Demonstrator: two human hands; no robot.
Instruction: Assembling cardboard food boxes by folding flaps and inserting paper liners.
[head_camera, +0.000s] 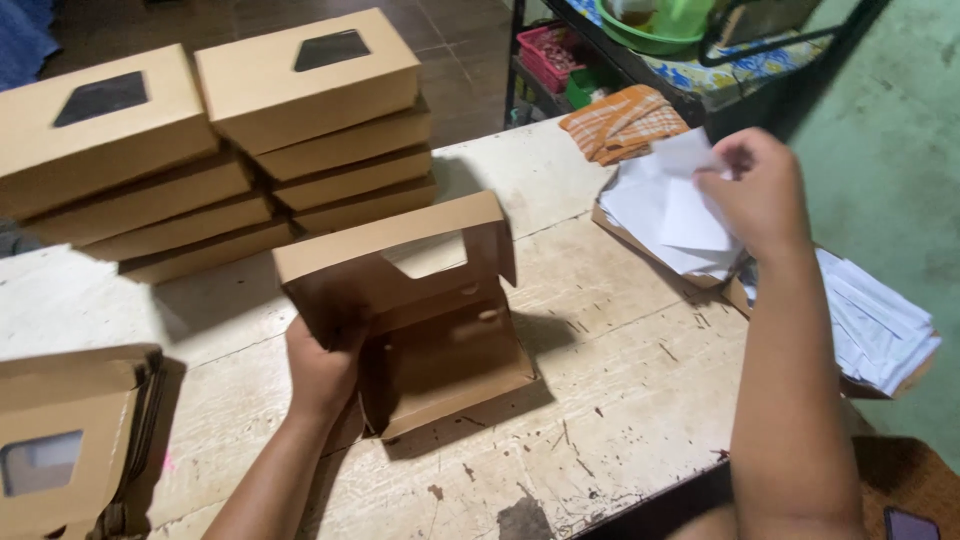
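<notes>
brown box (430, 330), white paper sheets (670, 210)

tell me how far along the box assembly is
Done: two stacks of closed window boxes sit at the back of the table. In hand: the left hand holds an open box by its side, while the right hand picks a white sheet off the paper pile. Left: flat, unfolded boxes wait at the left edge, and more paper lies to the right.

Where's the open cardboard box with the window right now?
In the head view, the open box stands at the table's centre, held at its left edge by the left hand, just in front of the stacked closed boxes.
</notes>
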